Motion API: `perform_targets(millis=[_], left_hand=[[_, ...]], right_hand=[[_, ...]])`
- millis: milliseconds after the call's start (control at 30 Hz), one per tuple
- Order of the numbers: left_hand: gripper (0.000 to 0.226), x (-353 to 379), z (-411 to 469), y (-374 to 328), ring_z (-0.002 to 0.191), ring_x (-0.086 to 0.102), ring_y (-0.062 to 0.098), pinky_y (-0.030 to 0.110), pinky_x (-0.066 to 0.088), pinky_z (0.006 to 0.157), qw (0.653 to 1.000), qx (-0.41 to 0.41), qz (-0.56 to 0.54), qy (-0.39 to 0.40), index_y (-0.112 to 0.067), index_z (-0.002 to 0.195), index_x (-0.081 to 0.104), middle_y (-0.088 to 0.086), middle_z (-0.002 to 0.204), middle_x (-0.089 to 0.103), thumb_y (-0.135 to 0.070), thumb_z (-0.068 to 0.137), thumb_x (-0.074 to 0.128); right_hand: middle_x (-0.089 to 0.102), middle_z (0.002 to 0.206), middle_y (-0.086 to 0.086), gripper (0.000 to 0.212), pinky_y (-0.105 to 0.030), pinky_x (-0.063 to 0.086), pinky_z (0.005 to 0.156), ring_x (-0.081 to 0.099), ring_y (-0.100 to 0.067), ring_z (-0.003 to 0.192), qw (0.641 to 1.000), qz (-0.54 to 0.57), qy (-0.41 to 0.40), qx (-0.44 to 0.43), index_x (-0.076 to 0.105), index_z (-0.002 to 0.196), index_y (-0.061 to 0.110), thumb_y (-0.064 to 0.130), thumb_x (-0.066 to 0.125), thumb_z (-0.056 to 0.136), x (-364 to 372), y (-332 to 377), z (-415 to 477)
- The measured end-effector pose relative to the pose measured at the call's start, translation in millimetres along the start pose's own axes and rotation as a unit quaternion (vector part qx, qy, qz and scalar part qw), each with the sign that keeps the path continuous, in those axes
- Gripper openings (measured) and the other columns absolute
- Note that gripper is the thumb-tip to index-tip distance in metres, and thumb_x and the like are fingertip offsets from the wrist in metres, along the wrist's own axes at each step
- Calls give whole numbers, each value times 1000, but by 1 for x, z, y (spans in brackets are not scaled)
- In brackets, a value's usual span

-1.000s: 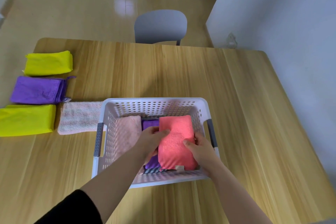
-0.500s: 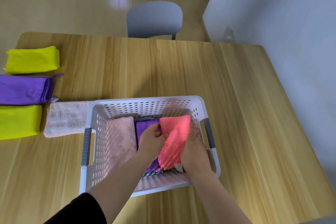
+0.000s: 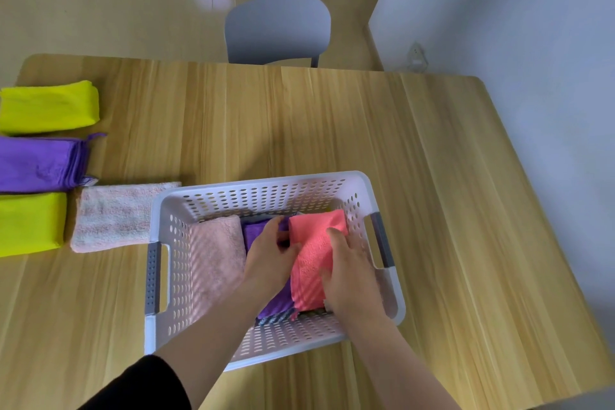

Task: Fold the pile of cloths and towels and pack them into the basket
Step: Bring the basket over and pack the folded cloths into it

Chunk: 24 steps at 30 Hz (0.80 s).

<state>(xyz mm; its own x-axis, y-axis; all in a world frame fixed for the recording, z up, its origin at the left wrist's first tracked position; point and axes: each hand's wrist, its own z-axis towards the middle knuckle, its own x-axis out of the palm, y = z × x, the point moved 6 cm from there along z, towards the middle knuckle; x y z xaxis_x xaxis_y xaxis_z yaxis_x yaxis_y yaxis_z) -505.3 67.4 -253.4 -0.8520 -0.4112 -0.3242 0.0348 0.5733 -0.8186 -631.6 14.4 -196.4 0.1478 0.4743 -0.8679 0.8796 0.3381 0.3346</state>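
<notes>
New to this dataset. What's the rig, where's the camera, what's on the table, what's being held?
No machine: a person works with two bare hands. The one picture comes from a wide-angle camera worn on their head, looking forward and down. On the light wooden table stands a white perforated plastic basket with grey handles. In it lie a pale pink fluffy towel and a purple folded cloth. The left hand grips the left edge of a coral-pink folded cloth in the basket; the right hand lies on its right side. Left of the basket: a far yellow folded cloth, a second purple folded cloth, a near yellow folded cloth and a second pale pink towel.
</notes>
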Motion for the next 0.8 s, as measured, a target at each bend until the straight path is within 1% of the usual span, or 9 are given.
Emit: perform_targets(millis=[67,133,233,300,367,433,567,700,800], left_hand=[[51,1,2,0,102,61,13,25,42,88,1000,-2,1,-9,-19,131,46,-6,103,65,-16,85,66],[50,1,5,-1,99,61,13,24,40,84,1000,-5,5,-21,-17,132,46,-6,98,65,-19,86,66],[48,-1,14,-1,91,60,14,26,42,79,999,-24,13,-37,-15,131,47,-4,93,65,-21,87,65],[51,-3,20,1,87,62,17,31,49,79,998,-38,21,-38,-14,131,47,-3,89,67,-22,85,67],[53,-4,20,2,85,65,21,42,53,82,998,-49,6,-33,-12,131,46,-2,84,68,-21,84,68],[54,-7,16,1,86,66,22,45,53,84,998,-50,-14,-38,-11,133,44,-3,84,68,-17,84,67],[34,-22,3,-5,86,62,19,30,46,81,998,-27,-13,-51,-10,120,54,-7,82,66,-9,87,62],[17,-47,-23,-17,80,62,22,42,52,84,997,-3,-35,-68,-19,98,60,2,84,68,-11,85,66],[12,-63,-44,-29,81,66,20,33,53,77,997,16,-15,-74,-20,95,63,1,85,70,-15,85,66]], right_hand=[[18,155,-11,73,-37,25,113,18,-27,144,998,-26,52,20,7,152,23,11,50,95,10,-4,6],[10,156,-14,81,-38,22,115,12,-30,145,996,-55,67,15,-2,152,25,10,52,94,13,-1,10],[-2,157,-14,80,-41,18,116,4,-33,145,993,-92,70,-10,-5,152,28,8,48,95,15,3,12],[-6,158,-13,77,-41,14,117,0,-34,146,991,-105,87,-16,-5,152,27,5,43,96,19,2,14],[-6,158,-13,77,-42,12,117,1,-34,146,987,-122,108,-16,-5,152,26,5,43,96,23,0,17],[-4,159,-13,79,-42,13,117,3,-34,146,985,-126,116,-17,-5,152,25,8,47,95,24,-2,18],[-1,160,-8,84,-41,17,117,7,-32,146,989,-113,89,-45,-1,152,25,12,57,92,19,-4,16],[-2,160,-7,88,-38,7,118,3,-28,147,982,-130,110,-84,1,152,22,8,60,89,17,-1,20],[3,160,-11,86,-43,13,118,6,-31,146,977,-148,136,-74,5,152,18,1,58,87,12,9,23]])
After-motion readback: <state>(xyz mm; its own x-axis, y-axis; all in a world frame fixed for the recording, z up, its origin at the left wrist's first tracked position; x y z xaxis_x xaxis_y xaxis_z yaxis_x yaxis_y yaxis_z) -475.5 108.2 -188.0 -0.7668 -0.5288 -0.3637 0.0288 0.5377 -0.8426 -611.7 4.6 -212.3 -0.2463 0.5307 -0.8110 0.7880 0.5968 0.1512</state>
